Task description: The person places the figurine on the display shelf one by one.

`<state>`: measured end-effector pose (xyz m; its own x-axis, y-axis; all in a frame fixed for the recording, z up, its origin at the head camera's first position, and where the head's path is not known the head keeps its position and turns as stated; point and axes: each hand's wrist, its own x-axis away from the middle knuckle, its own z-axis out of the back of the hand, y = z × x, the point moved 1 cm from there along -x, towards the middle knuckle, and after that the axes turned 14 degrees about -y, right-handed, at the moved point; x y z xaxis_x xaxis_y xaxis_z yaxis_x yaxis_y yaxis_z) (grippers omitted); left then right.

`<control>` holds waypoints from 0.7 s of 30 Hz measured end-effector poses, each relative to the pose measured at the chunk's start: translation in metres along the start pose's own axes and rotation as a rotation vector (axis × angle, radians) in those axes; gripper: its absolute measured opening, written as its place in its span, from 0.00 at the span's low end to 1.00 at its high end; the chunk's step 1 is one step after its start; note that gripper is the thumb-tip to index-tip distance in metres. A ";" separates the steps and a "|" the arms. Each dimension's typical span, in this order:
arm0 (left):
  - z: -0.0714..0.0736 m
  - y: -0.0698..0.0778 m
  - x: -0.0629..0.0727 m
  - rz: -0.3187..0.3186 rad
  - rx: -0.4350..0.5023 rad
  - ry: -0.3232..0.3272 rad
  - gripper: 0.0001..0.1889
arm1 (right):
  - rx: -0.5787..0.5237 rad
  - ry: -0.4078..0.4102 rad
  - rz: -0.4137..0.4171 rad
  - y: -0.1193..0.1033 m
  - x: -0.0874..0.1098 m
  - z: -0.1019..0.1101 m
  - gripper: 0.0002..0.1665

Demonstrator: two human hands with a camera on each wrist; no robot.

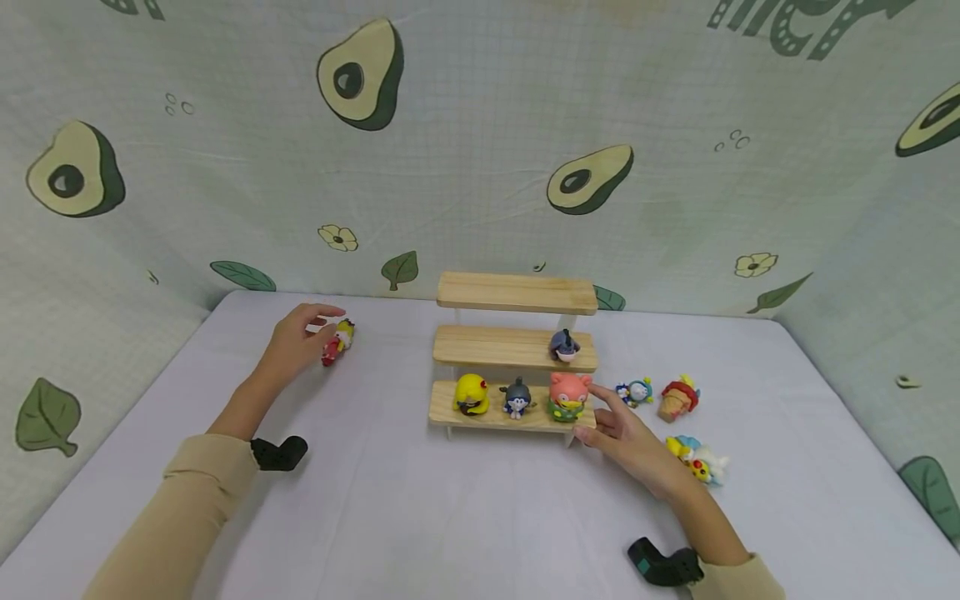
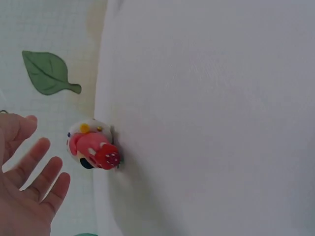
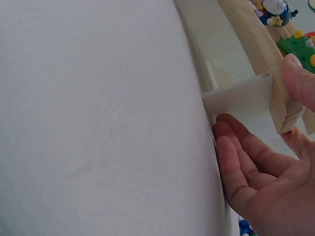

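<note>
My left hand (image 1: 296, 337) reaches beside a red, white and yellow toy figurine (image 1: 339, 340) lying on the table. In the left wrist view, loosely bent fingers (image 2: 44, 169) stand apart from this figurine (image 2: 93, 145). At the right end of a wooden three-tier display stand (image 1: 512, 417) is my right hand (image 1: 626, 437). Its index finger comes up to the ear of a pink figurine with a green body (image 1: 568, 396), upright on the lowest tier. The right wrist view shows the thumb (image 3: 300, 83) across the board's front edge, the other fingers loosely bent below.
A yellow figurine (image 1: 471, 394) and a dark-haired one (image 1: 517, 397) share the lowest tier; a blue-grey donkey (image 1: 564, 345) stands on the middle tier. Right of the stand lie a blue-and-white figurine (image 1: 635, 392), an ice-cream-cone figurine (image 1: 678, 398) and a yellow, blue and white cluster (image 1: 697, 458).
</note>
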<state>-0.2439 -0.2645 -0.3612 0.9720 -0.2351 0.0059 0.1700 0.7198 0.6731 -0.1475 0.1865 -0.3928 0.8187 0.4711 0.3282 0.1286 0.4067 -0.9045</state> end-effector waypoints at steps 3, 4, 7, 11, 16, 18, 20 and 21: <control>0.001 -0.008 0.000 0.072 0.014 -0.056 0.20 | 0.004 -0.004 0.006 0.000 0.000 0.000 0.43; 0.001 -0.011 -0.001 0.096 0.022 -0.078 0.21 | 0.002 -0.003 0.005 0.000 0.000 0.000 0.43; 0.001 -0.018 -0.004 0.167 0.052 -0.147 0.26 | 0.001 -0.007 0.010 -0.001 0.000 0.000 0.43; 0.000 -0.026 -0.009 0.247 0.117 -0.212 0.30 | -0.006 -0.010 0.011 -0.002 0.000 0.000 0.43; -0.002 -0.031 -0.014 0.339 0.170 -0.255 0.36 | 0.003 -0.019 0.018 -0.002 0.000 0.000 0.44; -0.003 -0.031 -0.016 0.368 0.150 -0.273 0.39 | 0.002 -0.016 0.012 -0.002 0.000 0.000 0.44; -0.004 -0.030 -0.017 0.393 0.115 -0.290 0.42 | 0.000 -0.011 0.001 -0.001 0.000 0.000 0.43; -0.004 -0.030 -0.017 0.402 0.101 -0.298 0.42 | 0.001 -0.010 0.001 -0.001 0.000 0.000 0.43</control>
<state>-0.2647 -0.2791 -0.3847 0.8663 -0.1390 0.4797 -0.2388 0.7284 0.6422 -0.1477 0.1863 -0.3920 0.8132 0.4794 0.3300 0.1271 0.4071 -0.9045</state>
